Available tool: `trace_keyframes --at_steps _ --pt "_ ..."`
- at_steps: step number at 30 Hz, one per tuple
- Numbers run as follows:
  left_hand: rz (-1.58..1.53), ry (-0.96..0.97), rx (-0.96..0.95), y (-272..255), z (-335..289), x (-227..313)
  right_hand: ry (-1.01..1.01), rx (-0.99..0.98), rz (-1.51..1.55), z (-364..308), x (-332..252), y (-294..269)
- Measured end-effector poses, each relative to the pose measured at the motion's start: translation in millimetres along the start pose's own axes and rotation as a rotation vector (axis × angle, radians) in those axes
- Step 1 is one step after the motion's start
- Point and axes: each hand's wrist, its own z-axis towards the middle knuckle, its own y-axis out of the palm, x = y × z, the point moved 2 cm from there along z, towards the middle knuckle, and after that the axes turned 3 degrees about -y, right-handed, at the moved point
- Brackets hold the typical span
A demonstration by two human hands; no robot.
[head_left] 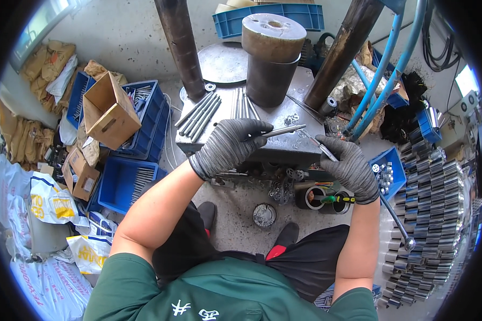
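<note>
My left hand [231, 144], in a grey knit glove, grips a thin metal rod [285, 130] that points right over the steel press table [276, 147]. My right hand [351, 166], also gloved, holds a long metal tool [324, 150] whose shaft runs down past my wrist to a round end [409, 243]. The tool's tip lies close to the rod's end. Several more metal rods [199, 114] lie in rows on the table behind my hands. A thick steel cylinder [272, 56] stands at the table's back.
Two dark columns [183, 45] flank the press. Blue crates [128, 179] with metal parts and cardboard boxes [110, 112] sit at left, white sacks [51, 203] below them. A blue bin [388, 168] of small parts and stacked shiny metal tubes [431, 214] fill the right. Washers [281, 187] litter the floor.
</note>
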Motion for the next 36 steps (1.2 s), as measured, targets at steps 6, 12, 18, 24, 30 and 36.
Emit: trace_keyframes --at_steps 6,12,18,24,30,36 --pt "-0.272 -0.093 -0.038 -1 -3 -11 0.048 -0.17 0.053 1 -15 -1" --pt "-0.449 -0.004 -0.134 10 -1 -14 0.016 -0.219 0.19 5 -7 31" --pt "-0.657 -0.026 -0.186 17 -1 -21 -0.121 -0.255 0.251 8 -17 50" --pt "-1.031 -0.274 -0.225 17 -4 -15 -0.021 -0.298 0.362 7 -18 55" --pt "-1.49 -0.219 -0.495 17 -3 -37 -0.162 -0.158 0.05 11 -17 60" --pt "-1.485 -0.327 -0.307 21 -1 -27 0.03 -0.296 0.697 6 1 76"
